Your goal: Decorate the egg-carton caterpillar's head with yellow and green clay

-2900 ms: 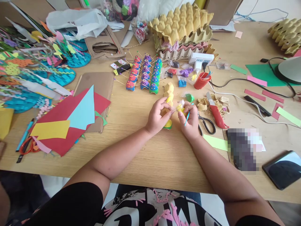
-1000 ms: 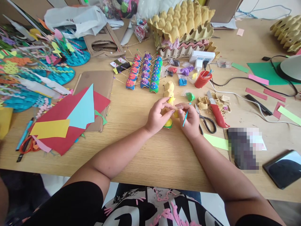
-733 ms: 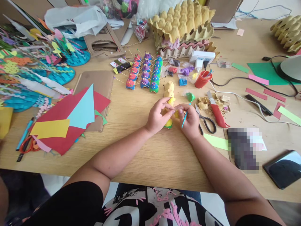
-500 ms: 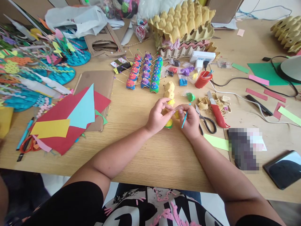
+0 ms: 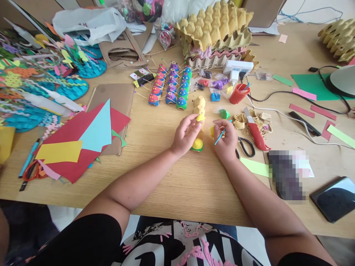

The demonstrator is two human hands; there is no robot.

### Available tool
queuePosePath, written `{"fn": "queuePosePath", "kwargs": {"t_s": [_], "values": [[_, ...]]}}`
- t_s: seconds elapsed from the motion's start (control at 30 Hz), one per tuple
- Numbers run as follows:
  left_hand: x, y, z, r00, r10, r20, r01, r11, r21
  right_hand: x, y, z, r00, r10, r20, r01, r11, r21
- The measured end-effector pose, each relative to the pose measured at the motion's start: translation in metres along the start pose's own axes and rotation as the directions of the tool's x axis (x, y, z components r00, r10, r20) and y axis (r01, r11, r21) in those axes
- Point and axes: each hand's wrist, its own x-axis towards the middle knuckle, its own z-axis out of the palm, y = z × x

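My left hand (image 5: 186, 136) is closed, with a lump of yellow clay (image 5: 200, 118) at its fingertips. Right beside it, my right hand (image 5: 226, 139) grips a thin blue stick (image 5: 219, 137), and a yellow clay bit (image 5: 212, 131) shows at its fingers. Between and behind the hands lies a strip of egg-carton cups (image 5: 199, 104), bare at its far end. Its near cup (image 5: 197, 144) is covered in yellow with a green rim; my left hand partly hides the middle.
Decorated cup strips (image 5: 171, 87) with pins stand behind. Clay packets (image 5: 215, 96), a red cup (image 5: 239, 94), scissors (image 5: 246, 147) and a red-handled knife (image 5: 257, 135) lie to the right. Coloured sheets (image 5: 95, 129) are left; stacked egg trays (image 5: 213, 29) stand at the back.
My hands have drawn apart from fingertip contact, the right one moving slightly right with the blue stick. The yellow-covered near cup now shows more fully.
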Motion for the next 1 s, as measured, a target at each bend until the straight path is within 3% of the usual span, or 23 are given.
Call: {"fn": "queuePosePath", "kwargs": {"t_s": [0.17, 0.43, 0.63, 0.83, 1.0], "values": [[0.009, 0.003, -0.006, 0.986, -0.102, -0.131, 0.103, 0.995, -0.002, 0.003, 0.015, 0.0, 0.997, 0.046, -0.069, -0.054, 0.991, -0.122], [0.011, 0.004, 0.0, 0.967, -0.223, -0.124, 0.201, 0.964, -0.173, 0.007, 0.003, -0.007, 0.977, -0.1, -0.188, 0.061, 0.977, -0.206], [0.007, 0.006, -0.002, 0.982, -0.176, -0.07, 0.167, 0.978, -0.127, 0.004, -0.008, -0.006, 0.964, -0.258, 0.059, 0.264, 0.953, -0.149], [0.006, 0.005, -0.004, 0.999, -0.051, 0.008, 0.051, 0.998, -0.022, 0.003, -0.006, -0.002, 0.954, -0.221, 0.203, 0.247, 0.963, -0.11], [0.005, 0.008, -0.004, 0.999, -0.001, 0.052, 0.0, 0.999, 0.033, 0.004, -0.01, -0.003, 0.961, -0.186, 0.205, 0.207, 0.975, -0.085]]}}
